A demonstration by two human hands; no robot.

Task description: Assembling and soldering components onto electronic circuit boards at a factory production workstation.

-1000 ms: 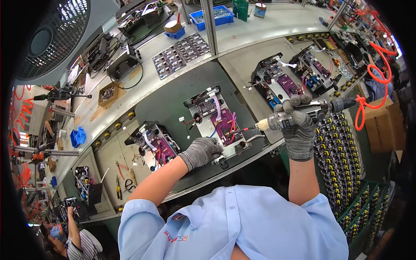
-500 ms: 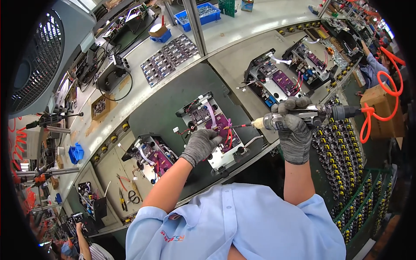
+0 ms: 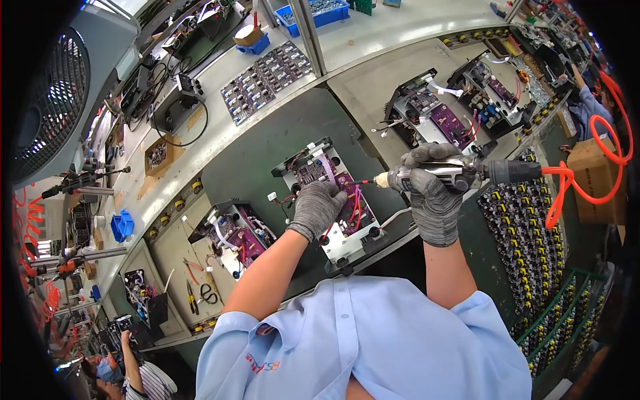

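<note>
My right hand, in a grey knit glove, is wrapped round a pneumatic screwdriver held almost level. Its bit points left, over the purple circuit board of an open metal chassis. On the near left part of that board rests my gloved left hand, fingers curled together close to the bit's tip. Whatever those fingers pinch, if anything, is hidden. Pink-red wires rise from the board beside the bit, and a white ribbon cable crosses its far part.
Similar chassis stand at the left and far right. Small boards lie in rows on the back ledge. Pliers and scissors lie lower left. An orange coiled hose trails from the screwdriver past a cardboard box.
My right hand has brought the screwdriver left and slightly farther from me over the board. My left hand has shifted farther up the chassis. The whole view has shifted a little.
</note>
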